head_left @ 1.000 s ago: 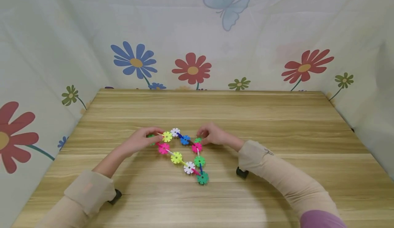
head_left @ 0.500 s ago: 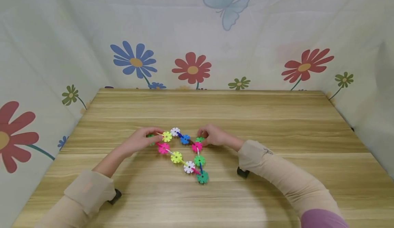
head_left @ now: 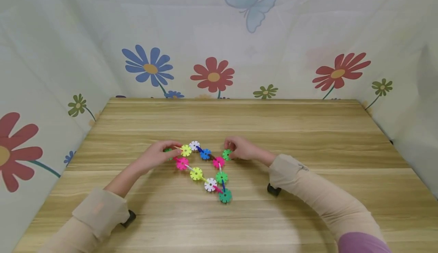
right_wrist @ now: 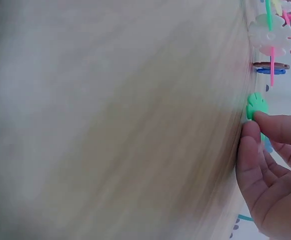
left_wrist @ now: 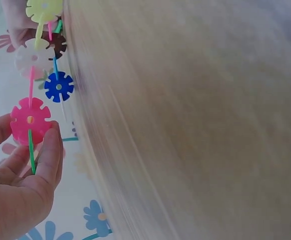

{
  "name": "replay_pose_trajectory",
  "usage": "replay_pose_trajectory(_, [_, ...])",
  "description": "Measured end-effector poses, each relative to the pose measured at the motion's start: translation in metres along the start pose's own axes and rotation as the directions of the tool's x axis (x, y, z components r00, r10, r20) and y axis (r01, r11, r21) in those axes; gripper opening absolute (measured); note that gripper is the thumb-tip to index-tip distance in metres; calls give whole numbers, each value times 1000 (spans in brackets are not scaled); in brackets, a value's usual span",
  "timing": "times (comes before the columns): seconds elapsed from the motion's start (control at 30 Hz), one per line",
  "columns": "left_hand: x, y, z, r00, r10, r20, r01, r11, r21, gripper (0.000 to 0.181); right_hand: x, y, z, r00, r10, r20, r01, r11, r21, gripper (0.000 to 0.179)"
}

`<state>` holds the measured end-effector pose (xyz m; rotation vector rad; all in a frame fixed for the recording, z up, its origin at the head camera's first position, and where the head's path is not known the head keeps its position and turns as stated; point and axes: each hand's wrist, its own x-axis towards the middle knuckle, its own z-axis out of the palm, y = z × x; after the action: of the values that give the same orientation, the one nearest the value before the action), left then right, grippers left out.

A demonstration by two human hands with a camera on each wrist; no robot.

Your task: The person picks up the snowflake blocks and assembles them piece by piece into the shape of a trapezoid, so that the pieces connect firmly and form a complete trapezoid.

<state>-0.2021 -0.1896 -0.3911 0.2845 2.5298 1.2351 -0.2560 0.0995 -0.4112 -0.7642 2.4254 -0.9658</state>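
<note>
Slotted plastic snowflake discs, joined edge to edge, form a closed loop (head_left: 196, 174) of several colours above the wooden table. My left hand (head_left: 156, 157) holds the loop at its left end, by a yellow disc (head_left: 186, 150) and a green one mostly hidden by the fingers. A pink disc (left_wrist: 30, 121) shows between thumb and fingers in the left wrist view. Between thumb and forefinger, my right hand (head_left: 243, 149) pinches a loose green disc (head_left: 227, 154). That disc stands just right of the loop's pink disc (head_left: 219, 162), apart from it.
The wooden table (head_left: 291, 127) spreads around both hands. A white curtain (head_left: 291, 36) printed with flowers and a butterfly hangs behind it and at the sides. Each sleeve has a dark object under the cuff, such as the one at the right cuff (head_left: 273, 189).
My right hand has moved slightly to the right, drawing the green disc away from the pink disc, so more of it shows. The left hand and the loop have hardly moved.
</note>
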Motion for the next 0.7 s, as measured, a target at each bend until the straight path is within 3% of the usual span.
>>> replay_pose_trajectory(0.27, [6, 2, 9, 1000, 8, -8, -8, 1000, -1, 42, -8, 6, -8, 1000, 6, -8, -5, 994, 106, 21])
replay_pose_trajectory(0.53, [13, 10, 22, 1000, 17, -10, -17, 1000, 10, 42, -13, 4, -18, 989, -6, -146, 30, 986, 162, 15])
replay_pose_trajectory(0.7, [17, 17, 28, 999, 35, -3, -35, 999, 3, 40, -15, -3, -19, 982, -34, -184, 68, 981, 180, 12])
